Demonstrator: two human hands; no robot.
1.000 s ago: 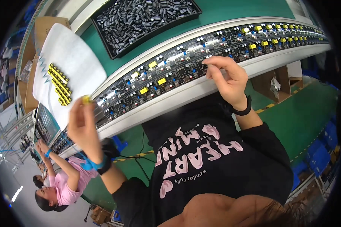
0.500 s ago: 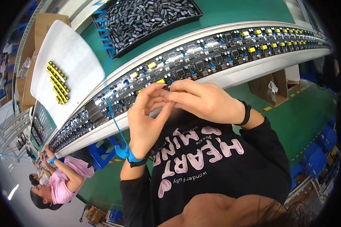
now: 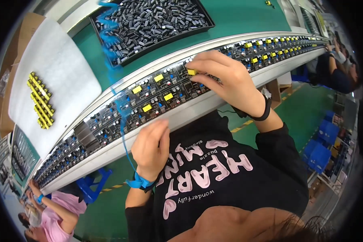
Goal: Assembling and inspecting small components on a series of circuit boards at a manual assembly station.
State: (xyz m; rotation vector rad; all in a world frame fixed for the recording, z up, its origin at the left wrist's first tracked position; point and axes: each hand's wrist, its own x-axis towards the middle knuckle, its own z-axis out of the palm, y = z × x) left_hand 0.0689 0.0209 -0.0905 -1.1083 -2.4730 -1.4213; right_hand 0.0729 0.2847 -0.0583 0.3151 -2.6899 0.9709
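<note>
Between the thumb and fingertips of my right hand point(image 3: 230, 80) is a small yellow box-shaped component point(image 3: 192, 72), held right at the dark circuit boards point(image 3: 189, 86); whether it is seated there I cannot tell. My left hand point(image 3: 151, 145) is closed at the near rail, its fingers curled together and slightly blurred. What it holds, if anything, is hidden. Other yellow components, such as one point(image 3: 168, 97) on the near row and one point(image 3: 159, 78) on the far row, sit on the boards between my hands. A blue wrist strap point(image 3: 139, 182) with a cord circles my left wrist.
A black tray point(image 3: 169, 39) full of dark cylindrical parts stands beyond the line. On a white sheet point(image 3: 68, 60) at left lie rows of yellow components point(image 3: 40, 101). A coiled blue cord point(image 3: 109, 38) hangs across the line. Co-workers, one in a pink shirt point(image 3: 60, 213), are at both ends.
My hands were together in front of my chest and have parted. The right one moved up and right to the boards with a yellow component; the left one dropped lower. More yellow components show on the boards.
</note>
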